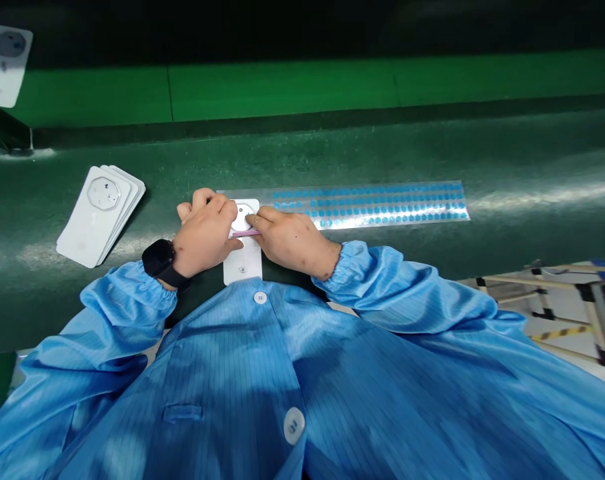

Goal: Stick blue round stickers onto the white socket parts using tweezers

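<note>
My left hand [205, 233], with a black watch [161, 261] on its wrist, presses its fingers on the upper part of a white rectangular plate [243, 263] that has a round feature near its top. My right hand [292, 240] pinches the end of a thin pink strip [243, 233] lying across the plate. The strip's left end reaches my left thumb. Behind the hands lies a clear sheet of small blue round stickers [369, 205]. Part of the plate is hidden under my fingers.
A stack of white plates [99, 217] lies on the green bench mat [332, 153] to the left. Another white plate [6, 65] sits at the far upper left. My blue coat sleeves fill the foreground. A metal frame [572, 313] and striped floor tape show at lower right.
</note>
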`<act>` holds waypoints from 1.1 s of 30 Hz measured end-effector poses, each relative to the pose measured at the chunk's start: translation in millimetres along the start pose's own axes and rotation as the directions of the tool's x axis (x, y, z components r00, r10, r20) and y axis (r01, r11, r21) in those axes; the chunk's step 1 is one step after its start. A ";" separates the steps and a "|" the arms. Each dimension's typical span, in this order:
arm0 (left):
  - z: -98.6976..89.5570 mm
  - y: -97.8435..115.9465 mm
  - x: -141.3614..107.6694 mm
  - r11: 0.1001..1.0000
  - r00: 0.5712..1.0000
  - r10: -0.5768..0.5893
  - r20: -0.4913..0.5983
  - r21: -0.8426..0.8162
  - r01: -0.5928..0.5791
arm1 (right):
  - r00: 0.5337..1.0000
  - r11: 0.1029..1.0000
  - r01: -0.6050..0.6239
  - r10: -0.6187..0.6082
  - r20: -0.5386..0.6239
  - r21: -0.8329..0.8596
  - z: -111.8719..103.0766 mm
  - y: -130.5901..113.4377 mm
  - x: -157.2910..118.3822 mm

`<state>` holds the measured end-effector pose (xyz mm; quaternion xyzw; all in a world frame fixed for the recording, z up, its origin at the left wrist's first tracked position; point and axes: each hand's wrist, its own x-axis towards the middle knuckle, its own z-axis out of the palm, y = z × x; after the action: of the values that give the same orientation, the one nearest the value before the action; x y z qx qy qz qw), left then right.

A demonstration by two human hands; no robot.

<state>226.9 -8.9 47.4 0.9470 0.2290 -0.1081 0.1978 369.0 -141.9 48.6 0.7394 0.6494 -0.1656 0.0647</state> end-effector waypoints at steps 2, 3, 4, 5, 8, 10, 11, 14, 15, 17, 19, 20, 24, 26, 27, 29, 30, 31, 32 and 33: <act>-0.6 0.9 0.5 1.000 1.000 -0.005 0.005 0.005 0.005 | 1.000 1.000 0.012 -0.012 0.003 0.008 -0.3 1.8 0.2; -0.9 1.2 0.8 1.000 1.000 -0.010 0.005 0.007 0.010 | 1.000 1.000 0.019 -0.019 0.009 0.008 -1.2 2.9 0.2; -1.1 1.4 1.0 1.000 1.000 -0.017 0.006 0.008 0.017 | 1.000 1.000 0.025 -0.025 0.017 0.004 -2.5 4.3 0.3; -1.3 1.5 1.2 1.000 1.000 -0.023 0.007 0.007 0.023 | 0.999 0.999 0.032 -0.032 0.024 -0.001 -4.2 5.7 0.4; -1.2 1.2 1.7 1.000 0.999 -0.031 0.016 -0.003 0.031 | 0.998 0.999 0.046 -0.045 0.033 -0.022 -10.4 9.8 1.9; -0.6 0.8 1.9 1.000 1.000 -0.027 0.016 -0.008 0.027 | 0.997 0.998 0.061 -0.060 0.040 -0.026 -13.9 10.7 4.0; -0.1 0.7 1.9 1.000 1.000 -0.026 0.013 -0.008 0.026 | 0.997 0.997 0.069 -0.068 0.047 -0.022 -15.2 10.4 5.1; 1.1 1.1 2.1 1.000 1.000 -0.019 0.002 -0.007 0.019 | 0.994 0.997 0.080 -0.080 0.077 0.000 -17.0 7.2 7.6; 1.3 1.3 2.2 1.000 1.000 -0.016 0.000 -0.005 0.016 | 0.993 0.997 0.079 -0.079 0.083 0.002 -17.2 6.0 8.0; 1.6 1.5 2.4 1.000 1.000 -0.011 0.002 0.003 0.011 | 0.993 0.997 0.079 -0.079 0.089 -0.006 -18.2 4.3 8.4; 1.9 1.0 2.6 1.000 1.000 -0.015 0.006 0.011 0.015 | 0.993 0.996 0.086 -0.083 0.086 -0.022 -20.6 4.2 8.8; 2.2 0.4 2.8 1.000 1.000 -0.015 0.005 0.012 0.015 | 0.993 0.995 0.090 -0.087 0.086 -0.036 -22.3 4.7 8.9; 4.8 -2.7 3.6 1.000 1.000 0.008 -0.018 -0.006 -0.009 | 0.990 0.987 0.117 -0.107 0.093 -0.107 -27.6 8.0 8.1; 5.9 -3.1 4.2 1.000 1.000 0.010 -0.015 -0.009 -0.010 | 0.990 0.986 0.123 -0.114 0.081 -0.116 -26.6 9.0 6.2; 6.2 -2.8 4.4 1.000 1.000 0.007 -0.009 -0.007 -0.007 | 0.991 0.987 0.121 -0.113 0.071 -0.110 -25.2 9.2 5.0; 6.1 -1.9 4.7 1.000 1.000 0.000 -0.005 -0.006 0.000 | 0.993 0.990 0.104 -0.099 0.056 -0.093 -21.7 8.4 3.1; 5.8 -1.3 4.8 1.000 1.000 -0.003 -0.007 -0.009 0.003 | 0.995 0.992 0.093 -0.088 0.055 -0.087 -20.2 7.6 2.5; 5.4 -0.9 4.8 1.000 1.000 -0.007 -0.010 -0.014 0.007 | 0.995 0.993 0.082 -0.078 0.057 -0.083 -19.0 6.7 2.3; 4.9 -0.5 4.8 1.000 1.000 -0.011 -0.010 -0.020 0.010 | 0.996 0.994 0.072 -0.068 0.061 -0.076 -18.3 5.9 2.5; 4.3 -0.3 4.8 1.000 1.000 -0.014 -0.005 -0.025 0.014 | 0.996 0.996 0.063 -0.058 0.066 -0.065 -17.9 5.4 3.2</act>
<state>230.4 -8.6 41.9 0.9431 0.2374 -0.1041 0.2083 377.6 -134.1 63.7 0.7111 0.6743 -0.1693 0.1050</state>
